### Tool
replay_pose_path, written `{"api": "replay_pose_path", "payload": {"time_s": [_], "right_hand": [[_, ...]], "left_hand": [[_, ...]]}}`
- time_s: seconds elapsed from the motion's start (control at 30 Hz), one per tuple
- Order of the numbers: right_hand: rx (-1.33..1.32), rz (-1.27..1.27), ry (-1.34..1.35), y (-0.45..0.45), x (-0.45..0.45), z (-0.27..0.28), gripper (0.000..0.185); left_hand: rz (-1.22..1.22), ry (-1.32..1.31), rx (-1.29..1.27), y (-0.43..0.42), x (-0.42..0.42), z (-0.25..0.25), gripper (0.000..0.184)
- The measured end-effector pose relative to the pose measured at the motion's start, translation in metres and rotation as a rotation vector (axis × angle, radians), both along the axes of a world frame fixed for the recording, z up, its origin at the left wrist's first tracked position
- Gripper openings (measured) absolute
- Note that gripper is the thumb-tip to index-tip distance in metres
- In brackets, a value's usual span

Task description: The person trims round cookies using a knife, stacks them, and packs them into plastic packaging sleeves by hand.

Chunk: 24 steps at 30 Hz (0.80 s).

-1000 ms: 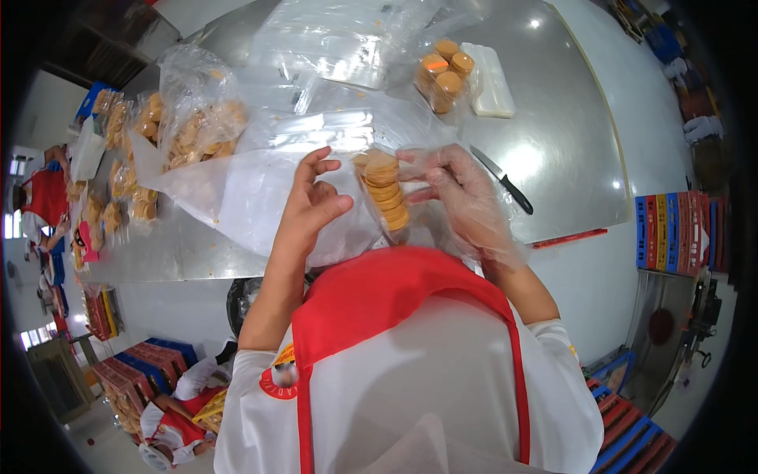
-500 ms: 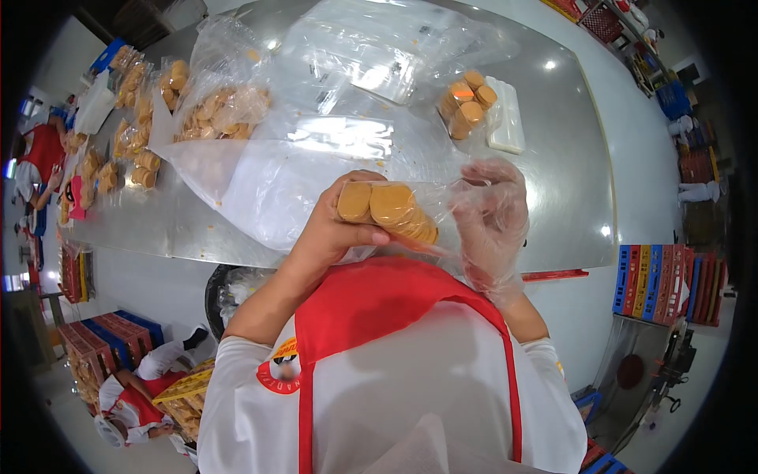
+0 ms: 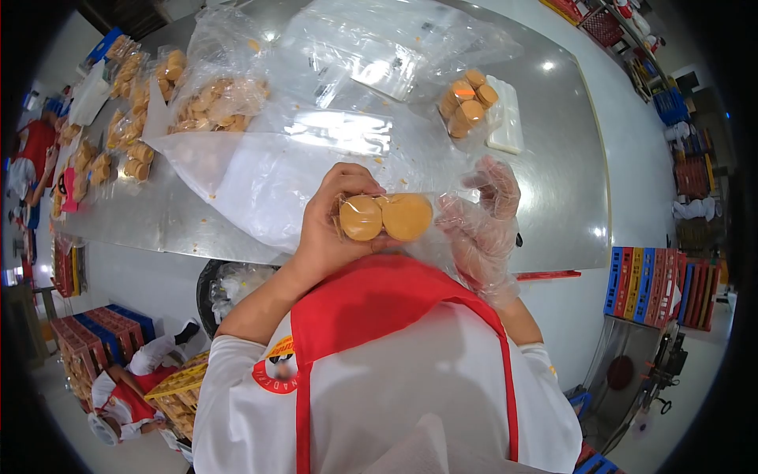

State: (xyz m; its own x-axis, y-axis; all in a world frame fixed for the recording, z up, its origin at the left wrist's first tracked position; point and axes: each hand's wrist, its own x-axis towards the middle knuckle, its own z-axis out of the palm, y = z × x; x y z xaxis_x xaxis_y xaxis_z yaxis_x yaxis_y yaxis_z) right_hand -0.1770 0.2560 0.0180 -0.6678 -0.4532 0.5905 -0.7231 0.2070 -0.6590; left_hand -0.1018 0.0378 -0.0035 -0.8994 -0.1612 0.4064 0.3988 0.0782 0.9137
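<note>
My bare left hand (image 3: pixel 335 217) is wrapped round a clear bag of round tan biscuits (image 3: pixel 407 217). Two stacks lie side by side in the bag, with their flat ends facing me. On the other side of the bag is my right hand (image 3: pixel 485 225), in a clear plastic glove. Its fingers are bent but apart, and the lowest fingertips reach the bag's right edge. Farther up the metal table (image 3: pixel 560 189) stands another bag of biscuits (image 3: pixel 466 103), beside a white stack of flat pieces (image 3: pixel 504 114).
Clear plastic sheets and bags (image 3: pixel 379 47) cover the table's middle. A large bag of loose biscuits (image 3: pixel 217 107) and several small filled bags (image 3: pixel 138 162) lie left. Below the table edge stands a black-rimmed bin (image 3: pixel 209 296). Stacked crates (image 3: pixel 647 284) are at right; co-workers are at left.
My left hand has turned the biscuit bag so that both stack ends face me more squarely. My right hand has shifted slightly left and its fingers have spread apart.
</note>
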Motion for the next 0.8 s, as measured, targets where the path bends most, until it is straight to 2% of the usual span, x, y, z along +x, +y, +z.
{"api": "replay_pose_path", "payload": {"time_s": [0.17,0.3,0.8], "right_hand": [[-0.021,0.015,0.040,-0.001,-0.001,0.006,0.036],[0.066,0.019,0.120,-0.001,0.000,0.014,0.037],[0.055,0.058,0.193,-0.006,-0.001,0.019,0.028]], "left_hand": [[-0.034,0.008,-0.001,0.000,-0.001,0.002,0.062],[-0.071,0.004,0.008,-0.001,-0.002,-0.002,0.061],[-0.258,-0.266,0.248,-0.006,0.002,0.000,0.053]]}}
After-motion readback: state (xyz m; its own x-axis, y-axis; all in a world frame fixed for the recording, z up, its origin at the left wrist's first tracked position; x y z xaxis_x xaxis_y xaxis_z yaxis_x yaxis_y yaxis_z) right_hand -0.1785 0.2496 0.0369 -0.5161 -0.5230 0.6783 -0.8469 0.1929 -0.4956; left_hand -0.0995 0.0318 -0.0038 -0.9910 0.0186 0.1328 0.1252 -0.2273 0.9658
